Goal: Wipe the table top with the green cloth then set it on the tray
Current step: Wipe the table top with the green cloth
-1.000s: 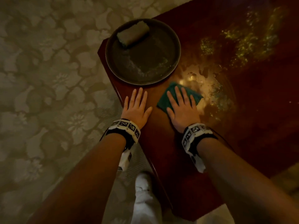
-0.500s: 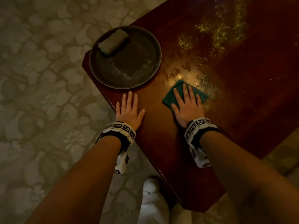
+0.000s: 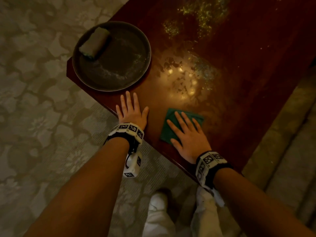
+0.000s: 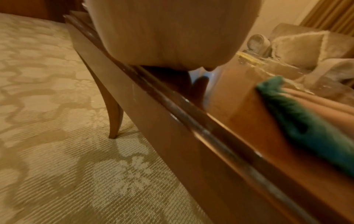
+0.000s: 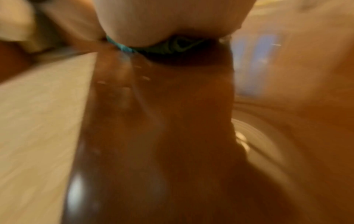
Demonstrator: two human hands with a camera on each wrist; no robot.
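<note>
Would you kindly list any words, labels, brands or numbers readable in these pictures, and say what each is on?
None: no words, brands or numbers can be read.
Left wristband: black-and-white square marker patterns only, no letters.
Right wristband: the same kind of patterns, no letters.
Tray, cloth, table: no print visible.

The far-left corner of the dark red polished wooden bench (image 3: pixel 248 117) is occupied by a round dark metal tray (image 3: pixel 136 79), with a grey rectangular sponge (image 3: pixel 94 42) at its far-left rim. The left hand (image 3: pixel 131 113) lies flat just in front of the tray. Bare bench surface separates it from the right hand (image 3: pixel 188 135), flat on the square green cloth (image 3: pixel 166 132). Far of the cloth, the bench top lies open.
</note>
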